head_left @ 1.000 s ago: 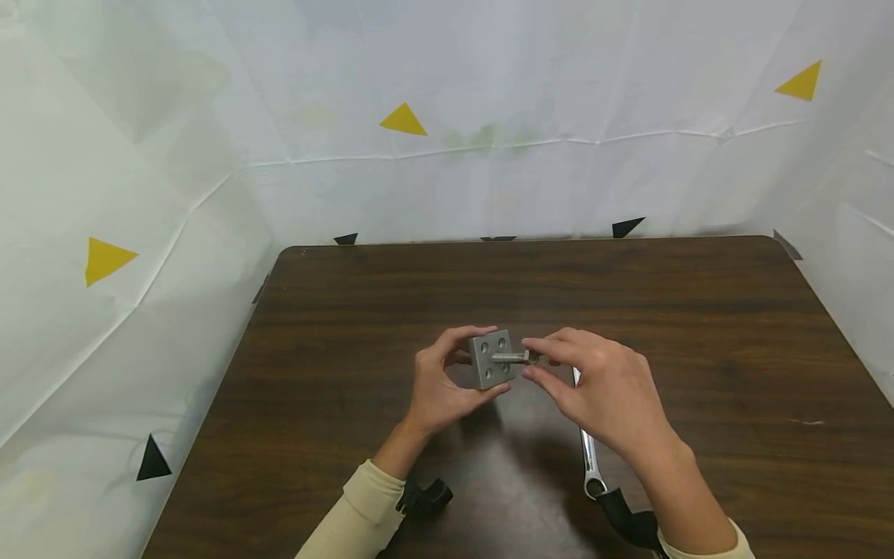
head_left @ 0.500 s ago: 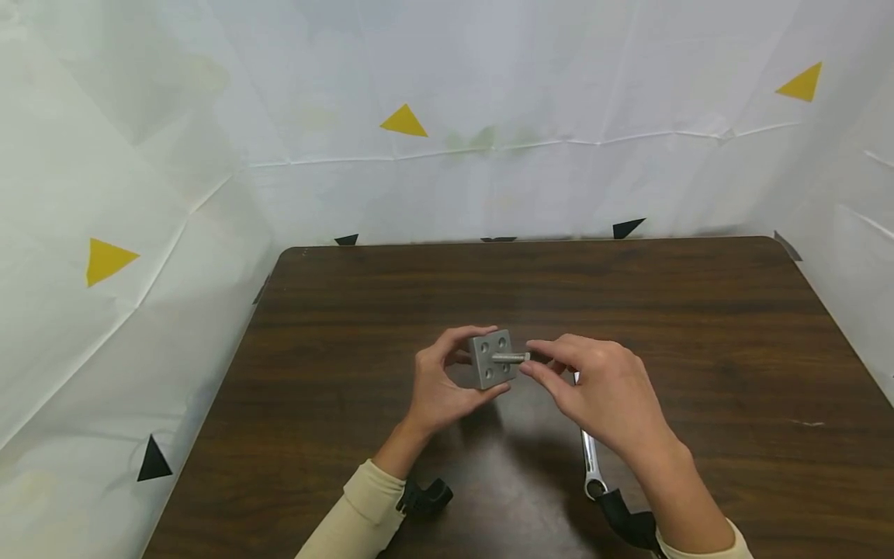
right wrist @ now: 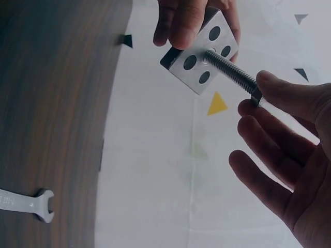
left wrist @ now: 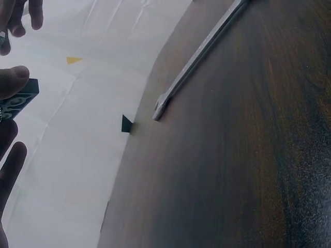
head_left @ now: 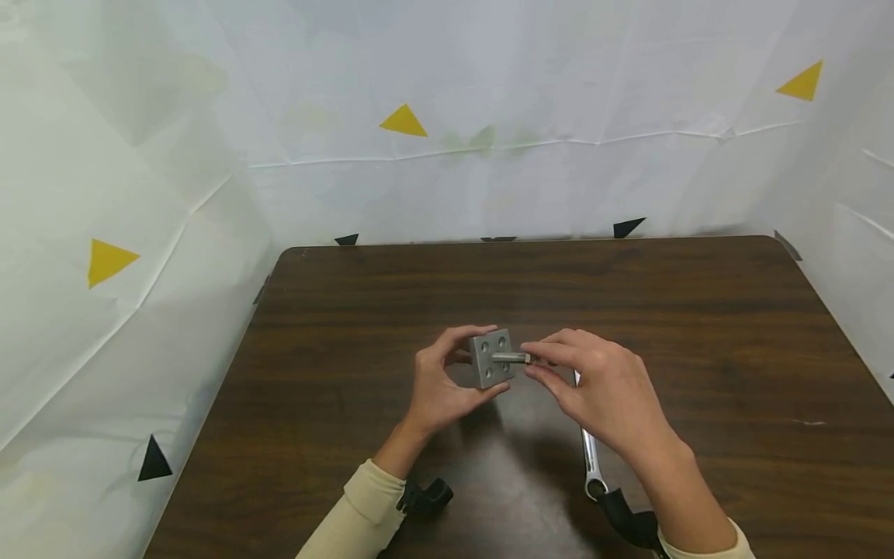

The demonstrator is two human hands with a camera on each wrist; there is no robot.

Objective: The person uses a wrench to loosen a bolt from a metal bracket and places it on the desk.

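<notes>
1. White sheeting (head_left: 531, 85) hangs behind and to both sides of a dark wooden surface (head_left: 698, 334); yellow triangles (head_left: 403, 122) and smaller black triangles (head_left: 626, 227) are stuck to the sheeting.
2. Over the middle of the surface, lifted clear of the wood, the left hand (head_left: 438, 384) holds a small grey metal block (head_left: 490, 359). Its grip is clamped on the block: the thumb lies along the top edge and the fingers curl under the bottom edge.
3. The block's square face shows four round holes near its corners, and it is turned toward the person's right.
4. A threaded bolt (head_left: 511, 358) stands out of the centre of that face, pointing at the right hand (head_left: 606, 392).
5. The right hand's grip is closed on the head end of the bolt, which is pinched between the thumb and forefinger; the right wrist view shows the fingertips (right wrist: 274, 85) on the bolt head, with the other fingers loosely spread below.
6. A silver wrench (head_left: 589, 450) lies flat on the surface under the right forearm, its length running from near to far. One open end (right wrist: 44, 205) shows in the right wrist view.
7. In the left wrist view the wrench (left wrist: 199, 57) lies well apart from the left hand, which appears only at the picture's left edge.
8. Cream sleeves (head_left: 363, 512) cover both forearms, and black straps sit at the wrists.
</notes>
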